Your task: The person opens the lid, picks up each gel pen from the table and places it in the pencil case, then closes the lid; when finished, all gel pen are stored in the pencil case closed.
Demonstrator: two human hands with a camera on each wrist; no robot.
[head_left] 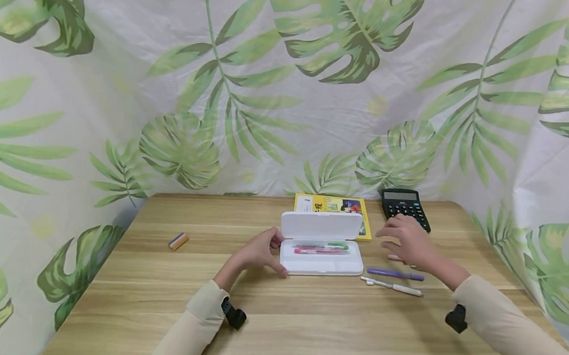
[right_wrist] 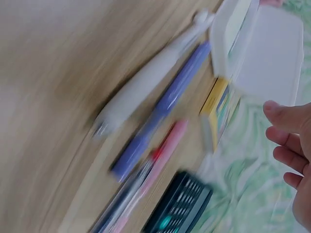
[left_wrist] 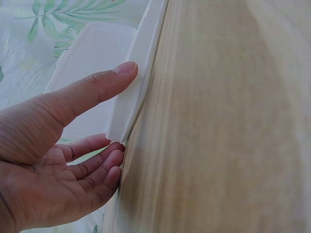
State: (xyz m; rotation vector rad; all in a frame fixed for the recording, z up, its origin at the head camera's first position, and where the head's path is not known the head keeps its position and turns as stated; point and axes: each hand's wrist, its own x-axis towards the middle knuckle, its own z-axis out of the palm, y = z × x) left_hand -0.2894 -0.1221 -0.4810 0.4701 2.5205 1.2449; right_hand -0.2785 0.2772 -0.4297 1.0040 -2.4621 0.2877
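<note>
A white pencil case [head_left: 321, 268] stands with its lid [head_left: 320, 226] raised; a pink pen [head_left: 320, 251] and a green pen [head_left: 338, 246] lie inside. My left hand [head_left: 262, 250] holds the case's left end, thumb [left_wrist: 127, 68] against its front wall and fingers around the end. Hovering right of the case, my right hand [head_left: 410, 240] holds nothing, its fingers loosely bent. Below it on the table are a purple pen [head_left: 395, 274] and a white pen [head_left: 397, 287]. A pink pen [right_wrist: 171, 141] beside a dark clear-barrelled one [right_wrist: 127, 196] is partly hidden by that hand in the head view.
Behind the case lies a yellow book [head_left: 366, 226], partly covered by the lid. A black calculator [head_left: 400, 202] sits at the back right. An orange and blue eraser [head_left: 178, 241] lies to the left on the wooden table [head_left: 275, 329]. A leaf-patterned cloth [head_left: 268, 117] hangs behind.
</note>
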